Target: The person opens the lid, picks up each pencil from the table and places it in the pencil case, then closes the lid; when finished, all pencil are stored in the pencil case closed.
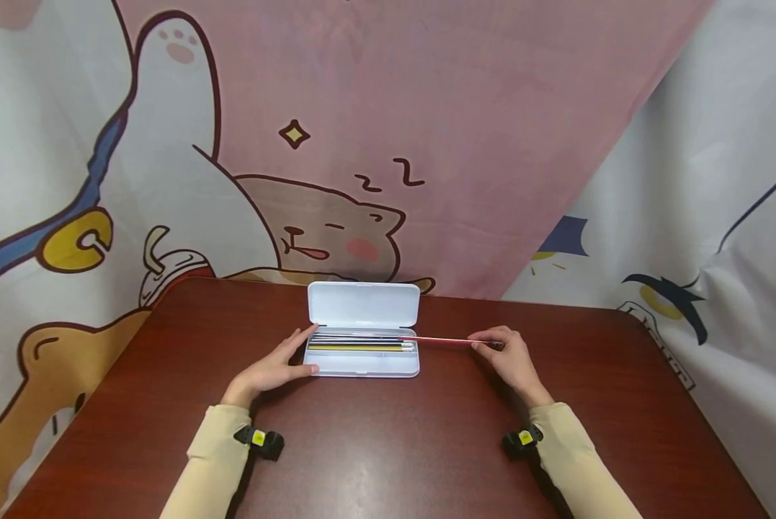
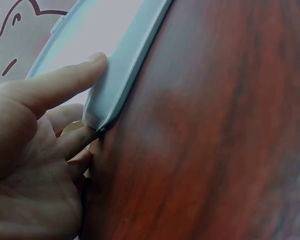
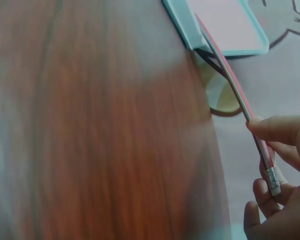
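Observation:
A white pencil case point(image 1: 362, 366) lies on the table with its lid point(image 1: 363, 304) raised at the back. Inside are several pencils point(image 1: 355, 346), dark ones and a yellow one, with their eraser ends to the right. My left hand point(image 1: 272, 366) holds the case's left end, thumb point(image 2: 77, 80) over the rim and fingers against the end. To the right, my right hand point(image 1: 506, 355) pinches a red and dark striped pencil point(image 3: 230, 80) between thumb and fingers, near its eraser end. The pencil's far end reaches over the case's right edge.
The case rests on a dark red-brown wooden table point(image 1: 362, 447) near its back edge. Behind the table hangs a cloth point(image 1: 491, 144) printed with cartoon animals. A dark wrist camera point(image 1: 267, 443) sits at the left sleeve, another point(image 1: 520, 441) at the right.

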A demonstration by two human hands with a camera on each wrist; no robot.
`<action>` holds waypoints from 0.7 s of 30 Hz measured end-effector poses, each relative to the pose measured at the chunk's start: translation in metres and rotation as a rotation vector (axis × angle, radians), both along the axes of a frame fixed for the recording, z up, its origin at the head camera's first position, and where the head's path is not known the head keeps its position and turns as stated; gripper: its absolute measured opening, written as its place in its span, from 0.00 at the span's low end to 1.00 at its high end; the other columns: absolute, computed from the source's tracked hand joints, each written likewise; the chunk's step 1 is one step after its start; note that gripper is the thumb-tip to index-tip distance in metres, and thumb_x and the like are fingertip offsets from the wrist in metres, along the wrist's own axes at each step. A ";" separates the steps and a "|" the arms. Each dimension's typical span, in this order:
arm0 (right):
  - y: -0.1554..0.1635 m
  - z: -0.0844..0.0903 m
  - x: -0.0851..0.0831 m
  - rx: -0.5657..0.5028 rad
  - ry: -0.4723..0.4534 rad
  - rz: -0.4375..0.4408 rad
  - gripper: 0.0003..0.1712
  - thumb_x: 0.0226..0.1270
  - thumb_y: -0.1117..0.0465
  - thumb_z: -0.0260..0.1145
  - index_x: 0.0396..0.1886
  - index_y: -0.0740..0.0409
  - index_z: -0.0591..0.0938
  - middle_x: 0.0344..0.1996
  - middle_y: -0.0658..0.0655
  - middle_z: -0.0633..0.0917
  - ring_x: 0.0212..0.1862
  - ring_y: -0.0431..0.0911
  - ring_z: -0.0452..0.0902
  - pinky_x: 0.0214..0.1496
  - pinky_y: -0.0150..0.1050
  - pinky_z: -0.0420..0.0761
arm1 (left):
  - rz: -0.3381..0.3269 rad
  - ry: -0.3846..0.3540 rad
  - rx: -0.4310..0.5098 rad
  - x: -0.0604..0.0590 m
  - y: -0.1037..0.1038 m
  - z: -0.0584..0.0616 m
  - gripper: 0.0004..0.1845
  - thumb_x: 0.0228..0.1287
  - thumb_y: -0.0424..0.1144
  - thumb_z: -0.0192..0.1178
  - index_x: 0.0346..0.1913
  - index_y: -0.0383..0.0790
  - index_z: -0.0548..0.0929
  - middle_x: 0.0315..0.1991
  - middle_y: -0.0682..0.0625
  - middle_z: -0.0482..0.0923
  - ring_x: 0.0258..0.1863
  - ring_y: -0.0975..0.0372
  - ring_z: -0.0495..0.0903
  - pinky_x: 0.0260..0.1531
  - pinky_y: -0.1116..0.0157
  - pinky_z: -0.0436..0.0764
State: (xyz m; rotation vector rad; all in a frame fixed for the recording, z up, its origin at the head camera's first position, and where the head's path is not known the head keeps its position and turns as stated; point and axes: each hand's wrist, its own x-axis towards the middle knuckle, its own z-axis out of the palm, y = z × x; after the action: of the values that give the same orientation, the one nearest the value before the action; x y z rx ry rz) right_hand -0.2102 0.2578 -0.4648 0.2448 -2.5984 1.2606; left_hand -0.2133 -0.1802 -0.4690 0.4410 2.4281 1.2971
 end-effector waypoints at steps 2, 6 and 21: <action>-0.006 -0.001 0.000 0.003 0.016 0.011 0.06 0.57 0.70 0.72 0.35 0.62 0.89 0.34 0.57 0.84 0.41 0.52 0.75 0.42 0.42 0.73 | -0.001 -0.002 -0.002 0.000 0.000 0.000 0.45 0.62 0.46 0.65 0.76 0.41 0.52 0.75 0.31 0.38 0.73 0.38 0.34 0.62 0.33 0.43; -0.019 -0.002 -0.003 -0.007 0.010 0.017 0.06 0.56 0.70 0.73 0.35 0.61 0.89 0.33 0.57 0.84 0.43 0.53 0.72 0.45 0.47 0.69 | -0.003 -0.003 -0.005 -0.001 0.000 0.000 0.45 0.62 0.46 0.64 0.76 0.41 0.52 0.75 0.31 0.38 0.72 0.38 0.35 0.61 0.32 0.43; -0.068 0.000 -0.015 -0.055 0.002 0.047 0.06 0.56 0.69 0.72 0.35 0.60 0.89 0.33 0.56 0.84 0.43 0.52 0.73 0.45 0.46 0.68 | 0.004 -0.004 -0.024 0.000 0.001 -0.001 0.46 0.61 0.47 0.64 0.76 0.42 0.51 0.75 0.31 0.38 0.72 0.38 0.34 0.62 0.33 0.42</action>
State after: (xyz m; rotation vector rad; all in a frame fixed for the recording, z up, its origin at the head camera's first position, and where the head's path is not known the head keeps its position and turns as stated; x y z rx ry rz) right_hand -0.2255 0.1902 -0.4650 0.2989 -2.5662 1.3452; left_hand -0.2136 -0.1790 -0.4701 0.4265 2.4402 1.2678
